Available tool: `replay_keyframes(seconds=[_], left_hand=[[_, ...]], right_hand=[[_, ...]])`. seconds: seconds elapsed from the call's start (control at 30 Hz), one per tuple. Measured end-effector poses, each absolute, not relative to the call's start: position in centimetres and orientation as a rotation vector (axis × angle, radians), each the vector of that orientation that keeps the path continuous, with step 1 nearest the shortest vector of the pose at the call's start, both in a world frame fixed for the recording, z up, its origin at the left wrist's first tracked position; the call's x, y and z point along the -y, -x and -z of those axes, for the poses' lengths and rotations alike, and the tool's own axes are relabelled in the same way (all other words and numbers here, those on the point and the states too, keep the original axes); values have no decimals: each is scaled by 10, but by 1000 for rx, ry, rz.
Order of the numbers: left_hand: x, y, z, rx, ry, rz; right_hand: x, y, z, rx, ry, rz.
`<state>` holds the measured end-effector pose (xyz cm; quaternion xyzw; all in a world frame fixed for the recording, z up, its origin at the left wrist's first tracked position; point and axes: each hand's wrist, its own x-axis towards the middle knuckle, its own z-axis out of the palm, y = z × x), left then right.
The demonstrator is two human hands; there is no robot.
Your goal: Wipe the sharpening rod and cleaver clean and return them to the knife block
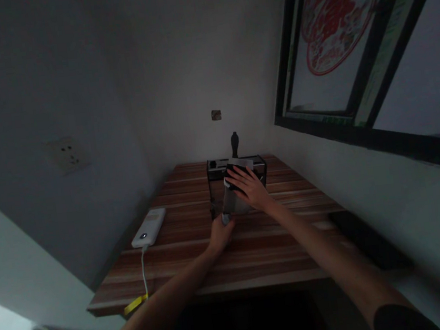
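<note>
Near the far end of the wooden table stands a low black-framed rack-like device [213,172], with a black handle [235,143] rising upright behind it. My right hand [249,188] lies across a black piece [233,183] in front of the rack, fingers stretched over it and thumb hidden. A tilted grey flat panel [230,201] shows below that hand. Lower and to the left, my left hand [221,232] has its fingers closed round a small pale grey piece [226,218] at the panel's lower end. Dim light hides its exact kind.
On the striped wooden table [199,265], a white power bank [150,227] lies at left, its cable [143,271] running to a yellow tag [135,304]. A dark flat object [367,238] rests at the right edge. Walls close in; a framed window [341,114] is at right.
</note>
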<state>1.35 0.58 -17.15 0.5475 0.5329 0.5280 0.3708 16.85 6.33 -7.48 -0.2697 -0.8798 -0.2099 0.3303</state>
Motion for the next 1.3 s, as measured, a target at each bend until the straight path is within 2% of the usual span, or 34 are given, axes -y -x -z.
replay_keyframes(seconds=[0.6, 1.3], left_hand=[[-6, -14, 173, -1336, -1386, -1367], [-8, -13, 176, -1314, -1399, -1379]], right_hand=[[-83, -170, 50, 2226, 753, 550], [-50, -168, 92, 2331, 718, 533]])
